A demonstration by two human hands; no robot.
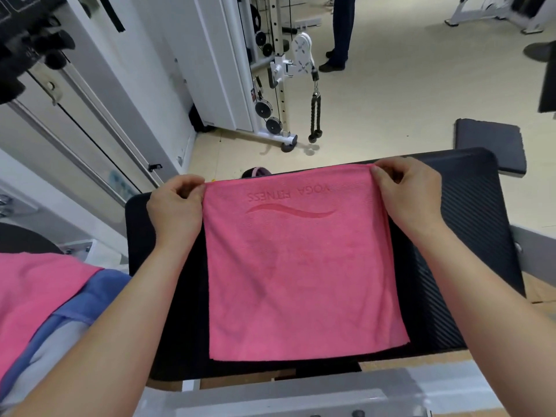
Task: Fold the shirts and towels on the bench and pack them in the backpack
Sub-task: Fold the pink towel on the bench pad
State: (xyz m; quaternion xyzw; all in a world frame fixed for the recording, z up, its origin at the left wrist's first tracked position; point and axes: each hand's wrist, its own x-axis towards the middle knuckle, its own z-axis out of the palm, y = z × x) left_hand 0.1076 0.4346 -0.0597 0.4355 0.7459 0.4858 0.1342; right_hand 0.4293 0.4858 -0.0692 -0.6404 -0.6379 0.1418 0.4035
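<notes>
A white cable machine (pixel 279 85) (black rope handle (pixel 315 115) hanging) stands on pale beige floor (pixel 406 85).

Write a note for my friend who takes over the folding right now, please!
Left grip pinches the far left corner of the pink towel; right grip pinches its far right corner.
The towel lies flat on the black bench, doubled over, it seems.
A second pink cloth and a blue garment lie heaped at lower left.
Left to do: finish this towel, fold the heap, pack everything. No backpack is clearly in view.
</notes>
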